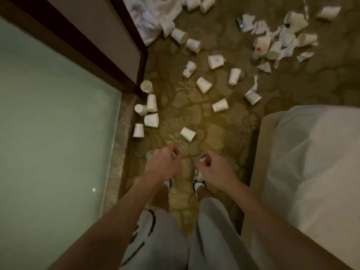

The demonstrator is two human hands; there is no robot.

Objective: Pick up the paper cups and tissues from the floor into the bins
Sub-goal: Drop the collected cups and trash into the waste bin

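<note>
Currently, left hand (163, 164) and right hand (212, 168) hang over the patterned brown carpet (185, 102), fingers loosely curled, holding nothing visible. White paper cups (188, 134) lie scattered ahead, mostly on their sides, the nearest just beyond the hands. Crumpled white tissues (286, 38) lie farther off, upper right.

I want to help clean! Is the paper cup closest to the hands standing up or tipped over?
Tipped over. The paper cup lies on its side on the carpet, long side showing.

The tissue pile (152, 14) runs off the top edge; print on the cups (151, 120) is unreadable.
</note>
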